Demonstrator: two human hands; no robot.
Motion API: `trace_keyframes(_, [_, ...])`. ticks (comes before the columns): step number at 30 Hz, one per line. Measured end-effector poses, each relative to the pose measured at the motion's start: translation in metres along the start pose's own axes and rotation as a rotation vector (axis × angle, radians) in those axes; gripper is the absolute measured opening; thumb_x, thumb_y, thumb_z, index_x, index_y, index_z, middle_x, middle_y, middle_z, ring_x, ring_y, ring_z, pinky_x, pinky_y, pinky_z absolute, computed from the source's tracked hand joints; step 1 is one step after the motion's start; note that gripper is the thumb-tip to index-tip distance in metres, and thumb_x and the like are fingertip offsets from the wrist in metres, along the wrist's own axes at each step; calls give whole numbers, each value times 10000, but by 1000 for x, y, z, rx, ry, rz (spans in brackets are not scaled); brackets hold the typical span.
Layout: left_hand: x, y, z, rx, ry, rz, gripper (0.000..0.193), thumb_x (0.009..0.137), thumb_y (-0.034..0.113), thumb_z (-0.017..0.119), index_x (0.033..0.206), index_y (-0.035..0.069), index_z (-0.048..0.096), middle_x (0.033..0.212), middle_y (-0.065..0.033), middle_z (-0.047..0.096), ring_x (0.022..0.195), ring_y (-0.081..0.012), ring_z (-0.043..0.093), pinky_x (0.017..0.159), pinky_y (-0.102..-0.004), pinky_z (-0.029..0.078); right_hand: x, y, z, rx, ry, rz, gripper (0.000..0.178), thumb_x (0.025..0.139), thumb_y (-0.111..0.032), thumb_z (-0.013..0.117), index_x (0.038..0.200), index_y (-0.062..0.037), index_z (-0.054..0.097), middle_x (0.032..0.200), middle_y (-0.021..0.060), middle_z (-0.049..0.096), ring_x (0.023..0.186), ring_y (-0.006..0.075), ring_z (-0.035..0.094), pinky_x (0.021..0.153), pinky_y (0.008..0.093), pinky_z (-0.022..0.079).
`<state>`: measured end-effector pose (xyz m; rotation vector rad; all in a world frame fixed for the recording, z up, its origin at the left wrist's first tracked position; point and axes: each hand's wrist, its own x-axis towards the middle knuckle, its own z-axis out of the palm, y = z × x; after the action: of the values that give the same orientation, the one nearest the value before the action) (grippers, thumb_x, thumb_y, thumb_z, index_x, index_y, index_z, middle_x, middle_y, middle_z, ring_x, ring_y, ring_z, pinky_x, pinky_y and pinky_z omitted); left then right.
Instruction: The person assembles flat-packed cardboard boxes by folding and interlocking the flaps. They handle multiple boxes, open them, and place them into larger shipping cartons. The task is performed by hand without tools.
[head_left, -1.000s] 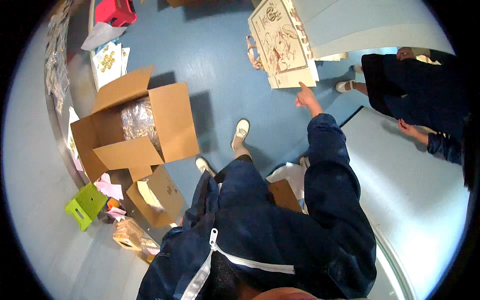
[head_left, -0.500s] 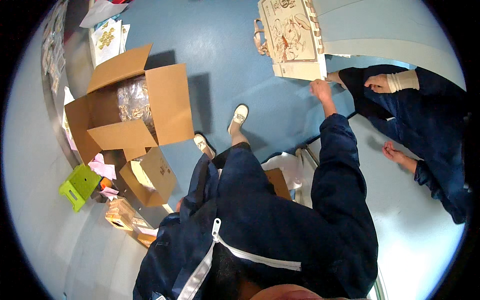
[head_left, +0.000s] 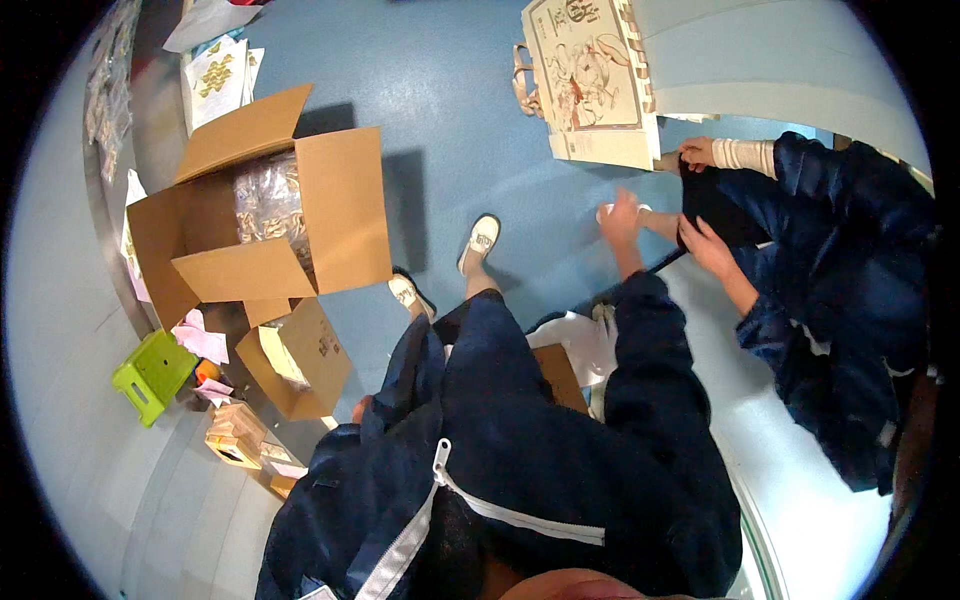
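- Head view: the right hand [head_left: 622, 228] reaches out above the floor [head_left: 440, 100], toward its right edge, blurred; I cannot tell whether its fingers are curled or spread, and no object shows in it
- Nearest to that hand is a cream printed carrier [head_left: 590, 85] with handles, near the floor's far right corner beside a pale panel [head_left: 750, 60]; a gap shows between hand and carrier
- Left hand [head_left: 361, 408]: only a sliver of skin shows beside the dark clothing, so I cannot tell how its fingers stand or whether they grasp anything
- At the right edge of the floor, a co-worker [head_left: 830, 260] in dark blue has both hands at a piece of black clothing [head_left: 722, 205], one wrist wrapped in a ribbed cream cuff [head_left: 745, 155]
- Toward the floor's left edge, a large open cardboard box [head_left: 345, 210] contains a clear plastic bag [head_left: 268, 200] of small tan pieces
- Just below it in view sits a smaller open carton [head_left: 325, 345]
- Farther left are a green stool [head_left: 150, 380] and pink material [head_left: 203, 338]
- Two pale shoes [head_left: 484, 236] rest on the floor near its middle
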<state>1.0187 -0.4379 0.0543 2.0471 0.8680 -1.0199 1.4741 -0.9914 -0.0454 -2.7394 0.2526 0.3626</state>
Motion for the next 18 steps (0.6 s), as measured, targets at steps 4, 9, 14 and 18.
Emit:
trace_keyframes(4, [2, -35, 16, -1, -28, 18, 321, 885, 311, 443, 1085, 90, 562, 928, -191, 608, 887, -351, 585, 752, -416, 460, 96, 17, -28, -49, 201, -3, 626, 731, -290, 627, 1217, 37, 407, 1175, 264, 481, 1094, 391, 462, 917, 447, 386])
trace_keyframes(9, [-42, -72, 26, -462, -68, -138, 296, 883, 259, 457, 1094, 75, 551, 964, -162, 602, 893, -310, 582, 788, -388, 458, 158, 20, -37, -157, -9, 306, 709, 718, -355, 647, 1238, 33, 363, 1203, 258, 472, 1140, 379, 450, 933, 429, 384])
trace_keyframes(14, [-54, 2, 42, 172, -161, -309, 271, 845, 205, 527, 1043, 23, 558, 986, -120, 615, 898, -241, 581, 830, -364, 449, 204, 31, -22, -69, -80, 408, 756, 652, -430, 680, 1185, 33, 409, 1093, 238, 559, 1011, 377, 552, 841, 411, 450])
trace_keyframes(18, [-55, 59, 26, 292, -191, -370, 259, 853, 243, 522, 1030, 56, 550, 953, -116, 635, 876, -251, 607, 798, -368, 468, 207, 55, -12, -16, -20, 266, 722, 617, -443, 684, 1111, 44, 485, 969, 238, 612, 882, 385, 602, 764, 402, 486])
